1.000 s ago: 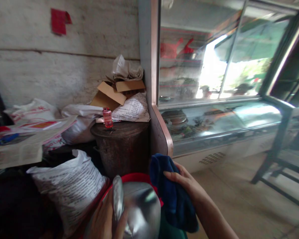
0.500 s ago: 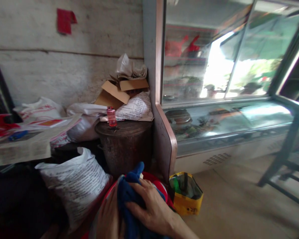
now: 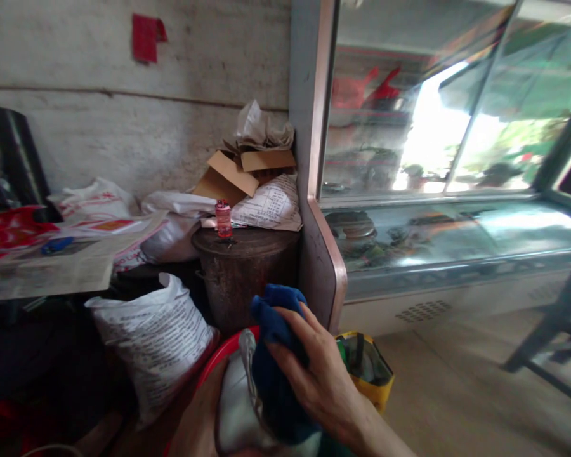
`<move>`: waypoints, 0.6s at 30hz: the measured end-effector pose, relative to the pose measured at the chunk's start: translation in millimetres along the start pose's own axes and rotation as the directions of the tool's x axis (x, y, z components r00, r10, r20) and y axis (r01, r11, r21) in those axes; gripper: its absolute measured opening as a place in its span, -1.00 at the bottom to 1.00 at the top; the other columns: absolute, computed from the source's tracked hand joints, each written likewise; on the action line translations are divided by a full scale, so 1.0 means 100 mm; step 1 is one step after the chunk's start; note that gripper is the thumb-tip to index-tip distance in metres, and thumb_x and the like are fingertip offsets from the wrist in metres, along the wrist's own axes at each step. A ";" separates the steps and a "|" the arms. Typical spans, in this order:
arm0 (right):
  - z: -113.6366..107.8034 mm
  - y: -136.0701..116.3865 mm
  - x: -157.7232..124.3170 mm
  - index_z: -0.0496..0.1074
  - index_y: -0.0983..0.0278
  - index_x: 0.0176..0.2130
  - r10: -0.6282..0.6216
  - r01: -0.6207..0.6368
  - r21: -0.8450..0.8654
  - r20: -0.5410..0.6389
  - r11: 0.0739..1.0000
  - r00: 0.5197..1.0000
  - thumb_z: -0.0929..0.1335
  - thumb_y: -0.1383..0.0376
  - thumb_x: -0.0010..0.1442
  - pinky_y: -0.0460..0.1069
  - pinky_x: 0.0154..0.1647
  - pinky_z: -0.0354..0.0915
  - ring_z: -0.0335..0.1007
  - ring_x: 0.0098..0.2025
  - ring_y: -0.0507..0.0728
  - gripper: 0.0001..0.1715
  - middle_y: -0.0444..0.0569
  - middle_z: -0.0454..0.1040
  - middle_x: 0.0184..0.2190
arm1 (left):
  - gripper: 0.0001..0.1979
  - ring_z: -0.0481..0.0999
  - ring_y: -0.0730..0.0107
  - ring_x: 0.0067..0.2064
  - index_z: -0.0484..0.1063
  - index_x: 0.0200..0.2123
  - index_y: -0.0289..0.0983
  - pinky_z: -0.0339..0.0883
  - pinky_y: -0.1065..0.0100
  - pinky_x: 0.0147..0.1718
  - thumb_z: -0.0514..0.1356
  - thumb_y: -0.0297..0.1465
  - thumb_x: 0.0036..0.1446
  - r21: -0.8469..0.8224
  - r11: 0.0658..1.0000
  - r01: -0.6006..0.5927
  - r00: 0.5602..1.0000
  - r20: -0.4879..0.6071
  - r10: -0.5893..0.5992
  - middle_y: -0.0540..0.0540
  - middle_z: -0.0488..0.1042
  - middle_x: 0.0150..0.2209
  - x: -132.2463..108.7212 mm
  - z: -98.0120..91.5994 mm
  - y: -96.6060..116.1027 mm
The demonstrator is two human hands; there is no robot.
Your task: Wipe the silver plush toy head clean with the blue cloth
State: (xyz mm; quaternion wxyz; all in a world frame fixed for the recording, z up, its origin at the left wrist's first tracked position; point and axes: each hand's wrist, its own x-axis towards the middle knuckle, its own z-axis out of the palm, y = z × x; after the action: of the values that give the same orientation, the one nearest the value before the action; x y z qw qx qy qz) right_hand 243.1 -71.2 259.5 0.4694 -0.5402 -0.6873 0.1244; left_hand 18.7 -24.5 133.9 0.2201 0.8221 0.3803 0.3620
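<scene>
Mid-wipe, by the look of it: right hand [image 3: 321, 377] clamped on the dark blue cloth [image 3: 273, 362], pressed against the shiny metal pot [image 3: 235, 406] near the bottom edge. Left hand [image 3: 197, 422] gripping its side. Probably needed turning to fresh spots.

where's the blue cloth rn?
Bottom centre of the head view: blue cloth gripped in the right hand, pressed on the metal pot, in front of the brown drum.
</scene>
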 end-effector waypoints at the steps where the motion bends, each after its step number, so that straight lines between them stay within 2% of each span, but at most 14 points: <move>1: 0.04 -0.12 0.07 0.45 0.17 0.24 -0.044 0.055 -0.104 0.109 0.993 0.993 0.37 0.14 0.35 0.46 0.33 0.21 0.30 0.30 0.49 -0.49 0.17 0.43 0.24 | 0.10 0.33 -0.01 0.39 0.05 0.46 -0.02 0.36 0.05 0.30 0.46 0.07 -0.06 0.014 1.000 0.013 1.000 -0.006 -0.013 -0.16 0.28 0.41 -0.01 0.01 -0.02; 2: 0.11 -0.23 0.13 0.45 0.20 0.25 -0.058 0.106 -0.196 0.237 0.975 0.970 0.40 0.17 0.31 0.57 0.33 0.11 0.17 0.38 0.60 -0.45 0.22 0.35 0.33 | 0.01 0.39 -0.02 0.34 0.17 0.41 -0.10 0.41 0.09 0.26 0.47 0.00 -0.04 0.016 0.999 0.035 0.999 0.011 -0.035 -0.20 0.36 0.36 -0.02 0.02 -0.05; 4: 0.29 -0.35 0.22 0.48 0.29 0.20 -0.003 0.179 -0.320 0.482 0.930 0.876 0.46 0.12 0.25 0.73 0.26 0.02 -0.07 0.45 0.80 -0.41 0.33 0.21 0.42 | -0.20 0.53 -0.04 0.22 0.43 0.22 -0.24 0.50 0.15 0.16 0.49 -0.09 -0.07 0.004 0.990 0.138 0.989 0.050 -0.138 -0.23 0.53 0.20 -0.04 0.05 -0.10; 5: 0.38 -0.37 0.26 0.49 0.33 0.18 0.048 0.192 -0.361 0.560 0.912 0.827 0.47 0.10 0.23 0.74 0.22 0.06 -0.08 0.44 0.85 -0.39 0.38 0.22 0.40 | -0.29 0.57 -0.04 0.16 0.51 0.12 -0.27 0.53 0.15 0.11 0.49 -0.10 -0.08 0.003 0.978 0.209 0.976 0.065 -0.209 -0.24 0.58 0.12 -0.04 0.06 -0.12; 7: 0.52 -0.34 0.32 0.51 0.39 0.13 0.136 0.187 -0.428 0.619 0.884 0.773 0.46 0.12 0.22 0.63 0.16 0.28 0.14 0.36 0.82 -0.42 0.43 0.37 0.27 | -0.31 0.61 -0.06 0.09 0.56 0.05 -0.31 0.57 0.12 0.05 0.49 -0.06 -0.11 0.020 0.958 0.284 0.957 0.057 -0.285 -0.25 0.62 0.04 -0.06 0.10 -0.18; 8: 0.56 -0.30 0.35 0.51 0.40 0.13 0.161 0.175 -0.456 0.607 0.873 0.778 0.45 0.16 0.23 0.54 0.12 0.37 0.28 0.29 0.75 -0.44 0.41 0.43 0.20 | -0.26 0.60 -0.06 0.10 0.54 0.08 -0.33 0.56 0.11 0.07 0.48 -0.03 -0.10 0.044 0.961 0.273 0.961 0.039 -0.275 -0.27 0.61 0.05 -0.07 0.11 -0.21; 10: 0.55 -0.20 0.40 0.50 0.37 0.12 0.160 0.155 -0.474 0.558 0.867 0.814 0.41 0.25 0.22 0.39 0.05 0.47 0.46 0.16 0.60 -0.50 0.35 0.48 0.12 | -0.14 0.52 -0.05 0.22 0.39 0.24 -0.36 0.50 0.09 0.18 0.44 0.01 -0.01 0.125 0.979 0.159 0.987 0.015 -0.162 -0.32 0.52 0.19 -0.10 0.14 -0.28; 13: 0.41 -0.01 0.44 0.51 0.32 0.13 0.164 0.075 -0.423 0.500 0.903 0.850 0.40 0.30 0.17 0.31 0.08 0.45 0.54 0.07 0.47 -0.48 0.27 0.54 0.06 | 0.00 0.41 -0.03 0.32 0.09 0.43 -0.28 0.48 0.07 0.21 0.41 -0.01 0.06 0.261 0.965 -0.001 1.000 -0.023 0.007 -0.32 0.36 0.34 -0.14 0.15 -0.38; 16: 0.22 0.19 0.44 0.56 0.25 0.10 0.182 -0.082 -0.225 0.470 0.971 0.864 0.41 0.35 0.11 0.16 0.09 0.42 0.58 0.02 0.33 -0.46 0.10 0.62 -0.03 | 0.03 0.43 0.03 0.31 -0.07 0.47 -0.08 0.52 0.10 0.15 0.40 -0.03 0.09 0.300 0.951 -0.074 0.996 -0.027 0.086 -0.23 0.33 0.37 -0.14 0.13 -0.39; 18: 0.10 0.32 0.42 0.58 0.21 0.07 0.162 -0.156 -0.052 0.458 0.986 0.874 0.40 0.36 0.10 0.06 0.05 0.40 0.59 -0.02 0.25 -0.48 -0.01 0.64 -0.07 | 0.06 0.45 0.04 0.30 -0.11 0.49 -0.03 0.53 0.10 0.12 0.38 0.03 0.09 0.306 0.943 -0.132 0.989 -0.019 0.145 -0.21 0.35 0.36 -0.12 0.11 -0.37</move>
State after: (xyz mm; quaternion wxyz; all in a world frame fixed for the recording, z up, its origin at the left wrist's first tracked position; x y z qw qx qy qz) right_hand 256.4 -18.8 253.9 0.2777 -0.5528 -0.7331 0.2824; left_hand 4.4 -12.7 98.4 0.0569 0.8632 0.3773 0.3305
